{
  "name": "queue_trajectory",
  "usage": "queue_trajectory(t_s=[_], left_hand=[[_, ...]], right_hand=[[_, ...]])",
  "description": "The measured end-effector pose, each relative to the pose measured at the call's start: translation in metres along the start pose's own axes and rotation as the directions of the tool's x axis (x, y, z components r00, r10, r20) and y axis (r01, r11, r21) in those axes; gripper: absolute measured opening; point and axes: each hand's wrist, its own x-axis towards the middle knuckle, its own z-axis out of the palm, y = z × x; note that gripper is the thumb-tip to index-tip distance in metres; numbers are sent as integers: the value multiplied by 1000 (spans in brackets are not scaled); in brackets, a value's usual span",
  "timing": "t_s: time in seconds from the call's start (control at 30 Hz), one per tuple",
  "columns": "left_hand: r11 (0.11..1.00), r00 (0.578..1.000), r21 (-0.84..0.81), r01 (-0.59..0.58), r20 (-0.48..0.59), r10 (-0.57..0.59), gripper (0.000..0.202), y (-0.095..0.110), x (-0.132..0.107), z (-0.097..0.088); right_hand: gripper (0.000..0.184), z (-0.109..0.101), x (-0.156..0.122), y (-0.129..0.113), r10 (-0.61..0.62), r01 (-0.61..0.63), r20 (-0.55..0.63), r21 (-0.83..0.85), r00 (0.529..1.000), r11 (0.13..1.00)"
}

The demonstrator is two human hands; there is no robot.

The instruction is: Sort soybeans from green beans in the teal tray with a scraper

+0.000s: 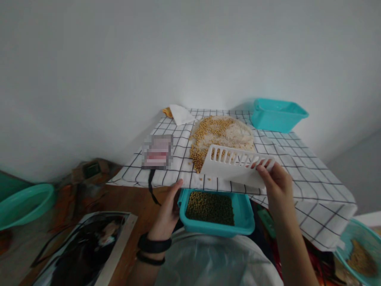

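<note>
The right hand (278,180) is closed on the right end of a white board (232,172) that has a row of slots along its top. The board leans over the worktop (300,167), which is white with dark lines in squares. Its left end is by the near side of a big pile, and some of the pile shows through the slots. The pile has lots of yellow beans (205,133), mostly on the left, and tiny pale grains (238,133), mostly on the right. A few beans lie apart, close to the near edge. The left hand (168,208) is at the left end of a blue tub (208,228), with its thumb pointing up. Its other fingers are mostly hidden, so I cannot tell if it is gripping the tub. The tub is just in front of the worktop, a bit lower down. Inside are yellow and dark green beans (211,208), with a bare part on the right. A black band (154,243) is around the left wrist. Another blue tub (274,117) stands at the back right of the worktop. A white cloth (181,115) lies at the back left, and a blurry thing (157,152) lies nearer, with a black strap (151,186) hanging down.
</note>
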Motion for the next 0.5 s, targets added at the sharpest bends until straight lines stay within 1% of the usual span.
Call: queue_trajectory(t_s=[0.17, 0.27, 0.33, 0.4, 0.5], left_hand=[[999, 999, -9, 44, 8, -44, 33, 1, -1, 4], [999, 999, -15, 50, 12, -50, 36, 1, -2, 4], [999, 999, -13, 47, 21, -47, 36, 0, -2, 4], [999, 999, -5, 42, 34, -41, 34, 1, -3, 4], [1000, 999, 16, 15, 38, -16, 32, 1, -4, 5]], right_hand=[[14, 0, 1, -1, -33, 31, -92, -25, 995, 999], [14, -2, 3, -4, -63, 60, -166, -22, 984, 998], [14, -4, 3, -5, -68, 68, -193, -8, 979, 998], [13, -3, 2, -5, -54, 58, -165, 21, 985, 998], [14, 0, 0, -2, -16, 17, -62, 23, 998, 1000]])
